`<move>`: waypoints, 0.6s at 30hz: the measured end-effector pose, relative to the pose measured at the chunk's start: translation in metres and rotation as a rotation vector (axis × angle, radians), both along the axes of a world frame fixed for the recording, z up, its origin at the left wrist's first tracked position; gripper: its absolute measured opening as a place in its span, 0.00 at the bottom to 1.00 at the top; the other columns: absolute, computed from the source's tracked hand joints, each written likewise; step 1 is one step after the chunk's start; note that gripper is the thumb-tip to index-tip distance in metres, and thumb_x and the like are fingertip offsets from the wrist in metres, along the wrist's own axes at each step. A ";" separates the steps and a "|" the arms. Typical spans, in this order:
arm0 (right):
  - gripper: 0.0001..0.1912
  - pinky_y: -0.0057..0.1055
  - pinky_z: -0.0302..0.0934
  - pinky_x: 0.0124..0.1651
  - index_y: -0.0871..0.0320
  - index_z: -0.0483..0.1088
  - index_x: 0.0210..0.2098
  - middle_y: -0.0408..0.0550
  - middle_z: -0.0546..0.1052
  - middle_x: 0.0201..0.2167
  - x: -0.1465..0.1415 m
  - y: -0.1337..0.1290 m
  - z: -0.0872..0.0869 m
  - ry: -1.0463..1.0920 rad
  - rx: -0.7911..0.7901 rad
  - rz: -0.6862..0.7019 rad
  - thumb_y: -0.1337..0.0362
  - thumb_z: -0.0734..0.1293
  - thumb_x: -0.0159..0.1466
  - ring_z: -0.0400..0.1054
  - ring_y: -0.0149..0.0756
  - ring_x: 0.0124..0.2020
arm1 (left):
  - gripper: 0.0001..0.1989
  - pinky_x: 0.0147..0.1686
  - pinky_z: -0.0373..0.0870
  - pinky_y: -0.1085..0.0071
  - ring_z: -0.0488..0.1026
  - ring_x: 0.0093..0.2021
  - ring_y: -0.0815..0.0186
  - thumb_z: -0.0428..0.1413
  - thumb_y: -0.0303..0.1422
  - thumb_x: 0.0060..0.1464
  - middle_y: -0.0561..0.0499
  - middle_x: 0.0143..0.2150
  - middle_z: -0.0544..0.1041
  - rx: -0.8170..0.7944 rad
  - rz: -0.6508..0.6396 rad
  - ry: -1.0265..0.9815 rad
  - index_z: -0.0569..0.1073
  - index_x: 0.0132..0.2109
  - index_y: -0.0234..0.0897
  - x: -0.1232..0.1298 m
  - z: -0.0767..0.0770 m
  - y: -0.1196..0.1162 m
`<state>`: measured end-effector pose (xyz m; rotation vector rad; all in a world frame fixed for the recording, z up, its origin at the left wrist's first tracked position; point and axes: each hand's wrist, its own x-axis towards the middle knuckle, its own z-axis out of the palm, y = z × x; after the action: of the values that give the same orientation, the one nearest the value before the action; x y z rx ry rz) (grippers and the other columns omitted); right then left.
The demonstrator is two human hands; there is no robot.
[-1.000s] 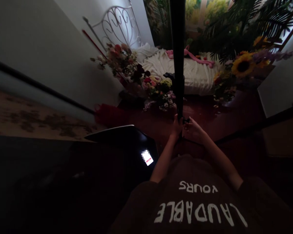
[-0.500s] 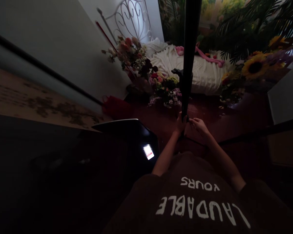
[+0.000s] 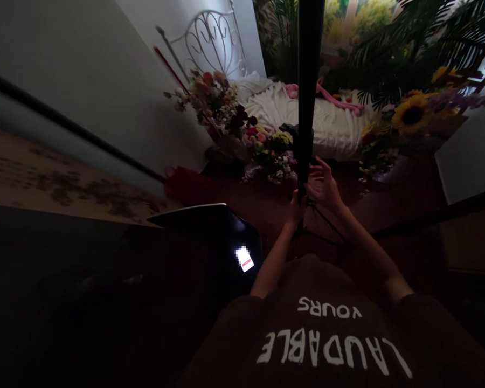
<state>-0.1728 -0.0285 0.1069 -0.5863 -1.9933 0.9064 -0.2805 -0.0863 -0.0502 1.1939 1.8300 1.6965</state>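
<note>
A black upright pole [image 3: 307,81] with a dark clamp knob [image 3: 290,129] on its left side runs down the middle of the view. Low on it, my left hand [image 3: 296,210] is wrapped round the pole. Just right of the pole and a little higher is my right hand [image 3: 323,183], its fingers apart, with nothing visible in it. Its fingertips are close to the pole; whether they touch it is too dark to tell. Thin dark legs [image 3: 327,220] spread out near the floor below my right hand.
A dark panel [image 3: 210,221] with a small lit screen [image 3: 244,258] stands at the left. Flowers [image 3: 267,143] and a white-draped bed [image 3: 335,126] lie ahead. Sunflowers [image 3: 412,114] are at the right. A red bag [image 3: 186,183] rests by the wall; a dark bar [image 3: 73,129] crosses the left.
My right hand has risen along the pole and its fingers have spread. My left hand still holds the pole. The view has shifted slightly.
</note>
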 end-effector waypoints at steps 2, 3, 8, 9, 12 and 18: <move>0.40 0.39 0.69 0.50 0.50 0.46 0.68 0.54 0.65 0.60 -0.017 0.006 0.021 0.040 0.092 0.020 0.53 0.67 0.63 0.69 0.40 0.51 | 0.27 0.40 0.72 0.67 0.75 0.40 0.63 0.47 0.53 0.60 0.40 0.43 0.76 -0.008 -0.005 0.022 0.66 0.54 0.35 0.000 0.001 -0.001; 0.40 0.39 0.69 0.50 0.50 0.43 0.69 0.54 0.63 0.62 -0.025 0.008 0.029 0.052 0.139 0.027 0.53 0.66 0.64 0.68 0.41 0.53 | 0.27 0.41 0.72 0.67 0.75 0.40 0.63 0.47 0.52 0.60 0.40 0.43 0.77 -0.007 -0.011 0.028 0.66 0.54 0.35 0.000 0.001 -0.001; 0.35 0.45 0.68 0.49 0.55 0.37 0.69 0.57 0.60 0.62 -0.055 0.009 0.053 0.035 0.228 -0.047 0.54 0.58 0.70 0.67 0.46 0.55 | 0.25 0.43 0.72 0.64 0.75 0.42 0.62 0.46 0.52 0.60 0.41 0.44 0.76 0.027 -0.016 0.013 0.67 0.52 0.37 0.000 0.006 -0.002; 0.35 0.45 0.68 0.49 0.55 0.38 0.69 0.58 0.62 0.61 -0.057 0.008 0.054 0.028 0.209 -0.069 0.54 0.58 0.70 0.69 0.46 0.54 | 0.25 0.43 0.72 0.64 0.75 0.42 0.62 0.47 0.52 0.60 0.41 0.44 0.76 0.026 -0.018 0.011 0.67 0.52 0.37 0.000 0.006 -0.002; 0.34 0.45 0.68 0.48 0.56 0.43 0.68 0.59 0.66 0.58 -0.058 0.004 0.051 0.005 0.132 -0.091 0.52 0.59 0.68 0.72 0.46 0.48 | 0.25 0.42 0.72 0.65 0.75 0.41 0.62 0.48 0.51 0.59 0.40 0.44 0.76 0.011 -0.033 0.007 0.66 0.52 0.36 -0.001 0.007 -0.002; 0.35 0.44 0.66 0.52 0.56 0.43 0.66 0.59 0.69 0.56 -0.048 -0.012 0.005 -0.077 -0.133 -0.052 0.54 0.62 0.66 0.71 0.44 0.47 | 0.21 0.44 0.73 0.64 0.75 0.43 0.62 0.50 0.49 0.60 0.43 0.43 0.76 0.060 -0.042 -0.039 0.69 0.50 0.38 -0.004 0.001 0.004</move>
<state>-0.2213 -0.0409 0.1123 -0.7550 -1.9863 1.0034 -0.2848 -0.0827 -0.0493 1.2060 1.7308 1.7505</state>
